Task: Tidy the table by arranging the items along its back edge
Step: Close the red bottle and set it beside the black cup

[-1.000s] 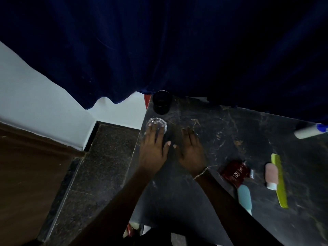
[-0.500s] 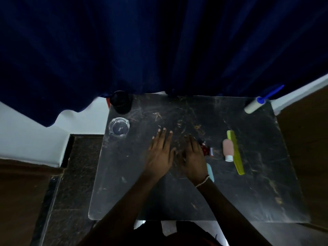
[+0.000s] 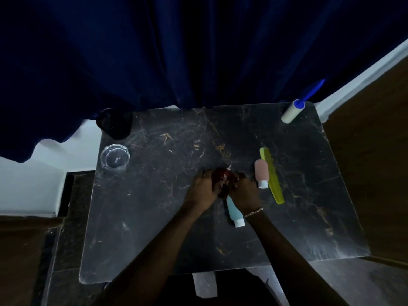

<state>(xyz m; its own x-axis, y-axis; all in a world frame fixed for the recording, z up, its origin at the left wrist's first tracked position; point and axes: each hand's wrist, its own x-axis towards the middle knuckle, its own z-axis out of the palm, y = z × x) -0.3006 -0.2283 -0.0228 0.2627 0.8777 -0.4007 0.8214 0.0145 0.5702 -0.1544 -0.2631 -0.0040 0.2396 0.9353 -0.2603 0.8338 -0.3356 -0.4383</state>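
Observation:
On the dark marble table [image 3: 154, 217], my left hand [image 3: 202, 191] and my right hand [image 3: 245, 192] both close around a small dark red packet [image 3: 223, 176] near the middle. A light blue bottle [image 3: 233, 210] lies just under my right wrist. To the right lie a pink bottle [image 3: 261, 173] and a yellow-green comb [image 3: 271, 175], side by side. A glass ashtray [image 3: 114, 157] sits by the left edge, with a black jar [image 3: 114, 123] behind it in the back left corner. A white lint roller with a blue handle [image 3: 292, 111] rests at the back right corner.
A dark blue curtain [image 3: 198, 51] hangs along the table's back edge and over the black jar's top. A white wall and a dark floor lie to the left, and a brown wooden panel [image 3: 375, 151] stands to the right.
My hands left the ashtray at the left, slid right across the table and closed together on the red packet. The view swung from the left corner to the whole table.

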